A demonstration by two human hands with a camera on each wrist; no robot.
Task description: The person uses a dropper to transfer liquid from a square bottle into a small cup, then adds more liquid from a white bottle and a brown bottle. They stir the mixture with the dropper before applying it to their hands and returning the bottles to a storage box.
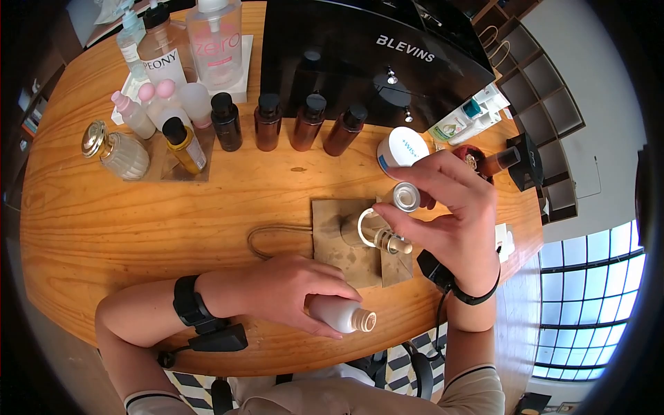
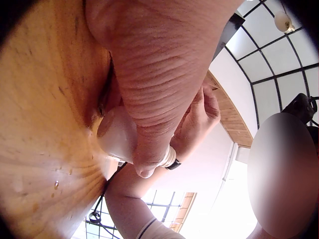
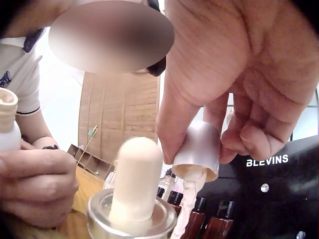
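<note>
My left hand grips a frosted white bottle low over the table's near side, its uncapped neck pointing right. In the left wrist view my thumb lies across this bottle. My right hand pinches a silver cap between thumb and fingers. From the cap's underside hangs a thin stick coated in something cream-coloured. Below the right hand, a dropper bottle with a cream rubber bulb and a metal collar stands on a flattened brown paper bag.
Several dark bottles line the back, before a glossy black case. A white jar stands beyond the right hand. Pump bottles and small pink-topped bottles crowd the back left. A cord handle curves off the bag.
</note>
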